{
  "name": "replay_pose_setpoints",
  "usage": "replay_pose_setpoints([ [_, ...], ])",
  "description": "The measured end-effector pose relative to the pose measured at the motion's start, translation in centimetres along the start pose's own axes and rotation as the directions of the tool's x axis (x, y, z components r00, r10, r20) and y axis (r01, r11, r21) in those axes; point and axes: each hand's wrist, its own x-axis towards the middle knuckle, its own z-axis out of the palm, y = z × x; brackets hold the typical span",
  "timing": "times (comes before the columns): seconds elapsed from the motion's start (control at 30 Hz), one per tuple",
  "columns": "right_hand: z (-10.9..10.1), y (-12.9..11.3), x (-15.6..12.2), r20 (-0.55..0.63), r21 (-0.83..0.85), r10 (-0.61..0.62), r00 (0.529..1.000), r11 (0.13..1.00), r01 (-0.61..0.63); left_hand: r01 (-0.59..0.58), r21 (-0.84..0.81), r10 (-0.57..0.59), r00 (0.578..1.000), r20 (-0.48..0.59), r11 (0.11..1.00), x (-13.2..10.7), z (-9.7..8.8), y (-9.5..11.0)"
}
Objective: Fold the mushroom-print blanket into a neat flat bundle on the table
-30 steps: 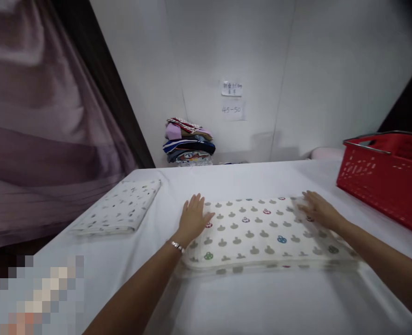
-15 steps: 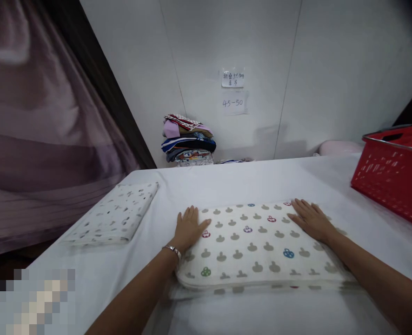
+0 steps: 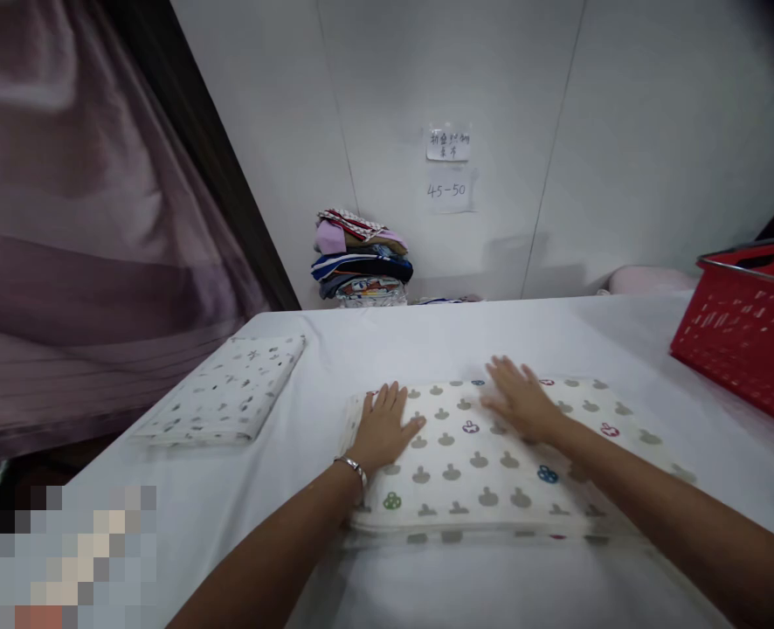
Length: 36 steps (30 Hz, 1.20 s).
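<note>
A folded white cloth (image 3: 449,498) printed with grey and coloured mushroom shapes lies flat on the white-covered table in front of me. My left hand (image 3: 385,428) rests open on its left part, fingers spread and palm down; a silver bracelet circles that wrist. Over the upper middle of the cloth is my right hand (image 3: 521,400), open with fingers apart and slightly blurred. Whether it presses on the fabric or hovers just above, I cannot tell. Neither hand grips anything.
Another folded cloth (image 3: 226,393), white with small dark prints, lies at the table's left edge. A red plastic basket (image 3: 747,336) stands at the right. Behind the table is a stack of folded fabrics (image 3: 362,262) by the wall. A purple curtain (image 3: 86,236) hangs on the left.
My right hand has moved left from the cloth's right side to its upper middle. My left hand has shifted slightly inward over the cloth. The view has turned a little.
</note>
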Motion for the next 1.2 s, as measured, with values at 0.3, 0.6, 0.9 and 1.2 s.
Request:
replay_pose_setpoints([
  [0.3,4.4,-5.9,3.1,0.073,0.091,-0.242,0.967,0.968,0.236,0.002,0.018,-0.001,1.0,-0.022,1.0,0.0,-0.1,0.1],
  [0.6,1.5,-5.3,2.6,0.155,0.171,-0.216,0.964,0.967,0.189,-0.001,0.027,0.002,0.999,-0.052,1.0,0.4,0.2,0.0],
  [0.9,-1.8,9.4,-5.1,0.08,-0.127,0.355,0.931,0.93,-0.344,-0.02,-0.001,0.02,0.998,-0.067,1.0,0.6,0.0,-0.2],
  [1.2,-1.1,10.8,-5.8,0.084,-0.133,0.37,0.925,0.924,-0.358,0.029,-0.001,-0.029,0.999,-0.038,1.0,0.4,-0.8,0.5],
])
